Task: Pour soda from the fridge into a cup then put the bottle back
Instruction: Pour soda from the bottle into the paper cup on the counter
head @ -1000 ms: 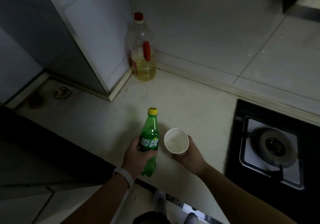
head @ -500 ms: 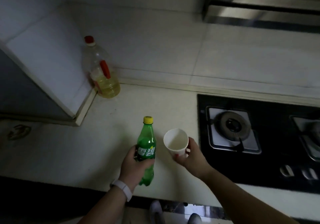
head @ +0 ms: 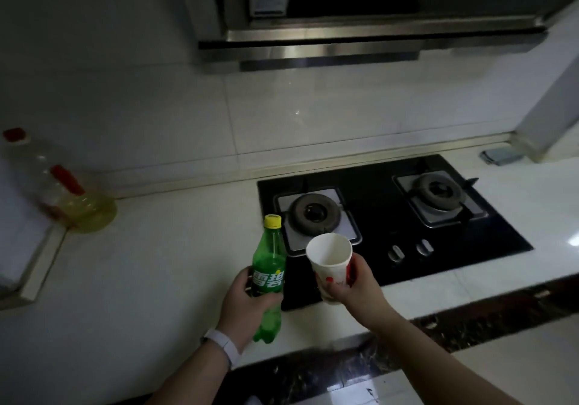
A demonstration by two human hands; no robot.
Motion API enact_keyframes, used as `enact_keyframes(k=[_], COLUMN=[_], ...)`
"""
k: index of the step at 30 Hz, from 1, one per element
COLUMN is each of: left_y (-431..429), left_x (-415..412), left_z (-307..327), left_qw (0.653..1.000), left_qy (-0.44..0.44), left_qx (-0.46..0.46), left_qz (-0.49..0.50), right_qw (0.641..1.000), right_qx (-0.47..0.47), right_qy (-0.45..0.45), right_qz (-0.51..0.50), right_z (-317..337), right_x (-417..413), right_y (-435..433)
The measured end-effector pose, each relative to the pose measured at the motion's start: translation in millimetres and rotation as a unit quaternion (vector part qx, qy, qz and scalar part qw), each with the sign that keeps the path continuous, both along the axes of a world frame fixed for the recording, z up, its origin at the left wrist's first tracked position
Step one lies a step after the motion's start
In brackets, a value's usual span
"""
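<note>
Over the worktop's front edge, by the stove, the left hand gripped the bottle upright. The right hand held the cup just beside it. The cup looked empty. The cap was on, so it likely needs twisting off before pouring.

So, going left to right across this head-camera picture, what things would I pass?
From the left: oil bottle, green soda bottle, paper cup, right burner, small grey object by the wall. The left burner overlaps the cup, so I skip it.
</note>
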State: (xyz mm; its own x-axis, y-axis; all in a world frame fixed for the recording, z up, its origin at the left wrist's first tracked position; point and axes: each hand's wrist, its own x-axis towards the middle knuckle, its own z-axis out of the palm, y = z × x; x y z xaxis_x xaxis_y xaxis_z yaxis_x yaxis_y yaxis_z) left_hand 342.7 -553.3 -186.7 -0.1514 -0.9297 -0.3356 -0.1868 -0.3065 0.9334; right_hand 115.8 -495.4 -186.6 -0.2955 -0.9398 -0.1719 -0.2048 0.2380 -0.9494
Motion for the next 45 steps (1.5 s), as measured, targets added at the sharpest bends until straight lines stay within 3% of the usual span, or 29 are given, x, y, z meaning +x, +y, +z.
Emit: enact_keyframes(k=[14, 24, 32, 45], left_y=[122.5, 182.1, 200.8, 171.4], left_x=[-233.2, -376.7, -484.5, -703.1], left_z=[32.1, 45.0, 40.8, 32.4], left_qw=[0.988, 0.954, 0.929, 0.905], left_qy=[0.003, 0.011, 0.005, 0.030], left_qx=[-0.031, -0.041, -0.035, 0.005], left_qz=[-0.152, -0.297, -0.369, -0.425], right_qw=[0.983, 0.942, 0.904, 0.871], right_qx=[-0.029, -0.042, -0.034, 0.000], right_qy=[-0.046, -0.057, -0.063, -0.033], right_qz=[-0.174, -0.327, -0.421, -0.490], right_z=[19.2, 27.2, 20.1, 51.4], right_x=[-196.8, -294.1, -361.6, -560.6], right_y=[193.0, 306.3, 348.9, 344.3])
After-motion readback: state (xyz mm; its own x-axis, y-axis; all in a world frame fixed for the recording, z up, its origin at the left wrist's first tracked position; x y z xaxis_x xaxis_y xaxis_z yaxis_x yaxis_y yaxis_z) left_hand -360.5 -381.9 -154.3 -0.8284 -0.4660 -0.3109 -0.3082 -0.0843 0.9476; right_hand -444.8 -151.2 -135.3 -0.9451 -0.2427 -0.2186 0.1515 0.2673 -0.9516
